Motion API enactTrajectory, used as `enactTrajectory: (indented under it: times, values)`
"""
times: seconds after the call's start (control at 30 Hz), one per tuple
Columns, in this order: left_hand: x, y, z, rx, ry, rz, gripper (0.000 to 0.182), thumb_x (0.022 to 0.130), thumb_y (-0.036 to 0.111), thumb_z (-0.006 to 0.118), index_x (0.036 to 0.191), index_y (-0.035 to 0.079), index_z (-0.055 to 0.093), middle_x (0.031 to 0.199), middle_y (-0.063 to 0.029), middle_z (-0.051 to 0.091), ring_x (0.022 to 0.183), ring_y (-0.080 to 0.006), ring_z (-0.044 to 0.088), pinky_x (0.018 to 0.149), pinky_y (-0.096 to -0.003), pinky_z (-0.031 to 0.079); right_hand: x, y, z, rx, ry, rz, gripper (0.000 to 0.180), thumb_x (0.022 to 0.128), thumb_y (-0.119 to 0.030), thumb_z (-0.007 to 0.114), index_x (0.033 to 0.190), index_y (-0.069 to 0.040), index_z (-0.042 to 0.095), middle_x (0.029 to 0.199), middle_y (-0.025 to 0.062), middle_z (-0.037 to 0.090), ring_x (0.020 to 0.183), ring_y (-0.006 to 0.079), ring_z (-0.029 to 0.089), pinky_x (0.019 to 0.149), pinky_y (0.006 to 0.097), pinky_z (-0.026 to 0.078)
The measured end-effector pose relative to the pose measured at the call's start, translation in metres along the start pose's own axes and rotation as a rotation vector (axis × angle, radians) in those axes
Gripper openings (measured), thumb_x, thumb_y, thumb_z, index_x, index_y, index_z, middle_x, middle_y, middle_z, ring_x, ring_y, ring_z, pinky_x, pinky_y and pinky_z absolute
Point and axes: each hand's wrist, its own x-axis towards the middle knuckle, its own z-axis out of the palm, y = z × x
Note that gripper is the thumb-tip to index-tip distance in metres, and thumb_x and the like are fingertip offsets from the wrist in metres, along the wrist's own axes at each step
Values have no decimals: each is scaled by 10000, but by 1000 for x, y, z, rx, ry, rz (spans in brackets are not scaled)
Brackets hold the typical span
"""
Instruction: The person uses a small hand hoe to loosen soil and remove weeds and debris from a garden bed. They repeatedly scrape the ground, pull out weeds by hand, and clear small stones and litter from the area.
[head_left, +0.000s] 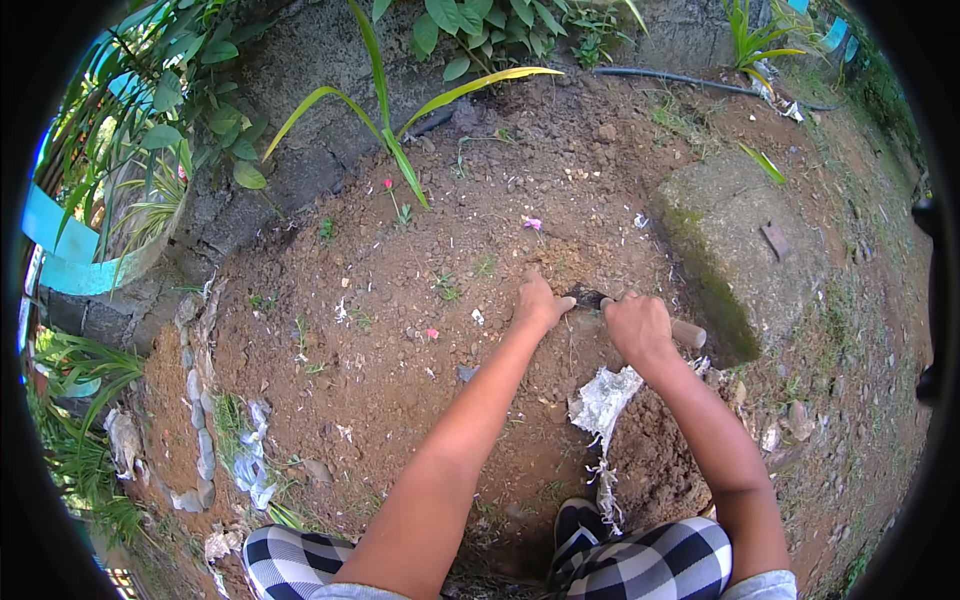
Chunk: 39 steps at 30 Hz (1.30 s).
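My right hand (637, 326) grips the wooden handle (688, 334) of a small digging tool, whose butt sticks out on the right. The tool's dark metal end (585, 295) meets the loose soil (487, 247); its tip cannot be made out. Just left of it, my left hand (538, 304) rests against the ground with the thumb apart and nothing visible in its grasp. Its fingertips are partly hidden. Beneath my right forearm, a torn white woven sack (606, 401) lies around a heap of crumbly brown soil (652, 457).
A mossy concrete block (739, 247) carries a small flat brown piece (775, 241). Beyond the bed runs a concrete wall (300, 82), with a long-leaved plant (386, 135) before it. A black hose (675, 76) lies at the back right. Stones (204, 450) edge the left.
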Motion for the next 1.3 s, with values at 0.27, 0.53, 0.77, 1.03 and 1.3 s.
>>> enactTrajectory:
  times: [0.27,0.53,0.77,1.03,1.3]
  values:
    - [37,-70,3,-351,-122,-77,290,637,-35,755,847,-21,556,761,-129,640,692,-230,662,532,-318,545,22,11,-69,-7,136,-59,180,792,-126,530,715,-118,693,738,89,671,726,229,673,583,347,501]
    - [3,-13,-93,40,-520,7,208,692,-113,677,869,-61,583,756,-147,641,674,-221,669,552,-305,572,1,19,-29,28,20,-11,145,761,-130,560,713,-120,697,731,89,679,705,229,675,589,347,511]
    - [-5,63,-51,-994,-276,177,284,783,-51,618,1061,-40,562,995,-156,622,867,-227,637,732,-333,555,-12,34,-50,58,-21,20,146,752,-132,559,715,-98,695,735,113,676,712,238,677,603,352,517]
    - [53,40,-66,-30,37,268,385,756,157,711,1115,67,606,957,-134,664,905,-219,632,807,-336,496,-33,37,-86,140,-83,53,156,764,-106,545,723,-91,694,757,119,678,736,251,679,626,348,524]
    - [63,1,-9,-13,119,263,184,767,209,703,874,60,683,846,-146,663,801,-291,634,756,-365,488,-31,45,-75,138,-145,99,165,782,-101,530,759,-82,693,755,116,677,740,258,679,637,353,528]
